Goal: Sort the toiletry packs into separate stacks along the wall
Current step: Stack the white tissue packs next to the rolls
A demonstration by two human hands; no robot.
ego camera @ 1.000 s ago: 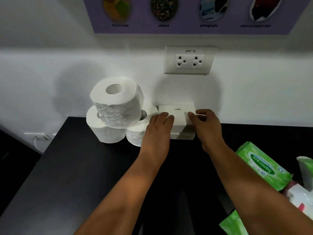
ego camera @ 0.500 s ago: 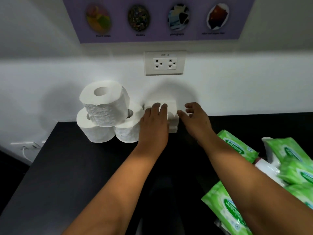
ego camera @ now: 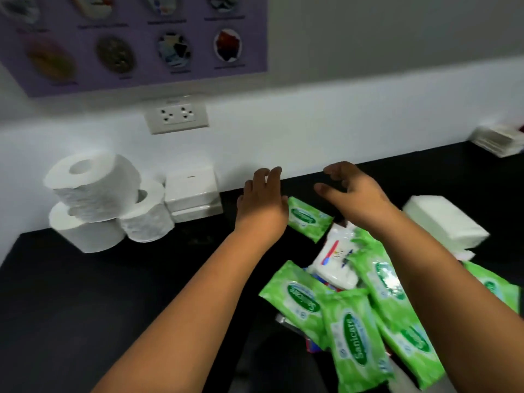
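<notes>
Three toilet rolls (ego camera: 93,199) are piled against the wall at the left, with a stack of white boxes (ego camera: 192,194) right beside them. My left hand (ego camera: 262,199) hovers with straight fingers and holds nothing, just left of a small green wipes pack (ego camera: 309,218). My right hand (ego camera: 354,194) is above that pack, fingers loosely curved, empty. Several green Sanicare wipes packs (ego camera: 354,336) lie heaped at the lower right around a white pack (ego camera: 334,259) with coloured print. A white tissue pack (ego camera: 445,222) lies to the right.
The black countertop (ego camera: 113,293) runs along a white wall with a power socket (ego camera: 177,114) and a purple poster (ego camera: 136,41) above. A pile of white papers (ego camera: 499,140) sits at the far right by the wall.
Both hands have left the stack of white boxes and moved right toward the heap of green packs. The view has swung right and pulled back.
</notes>
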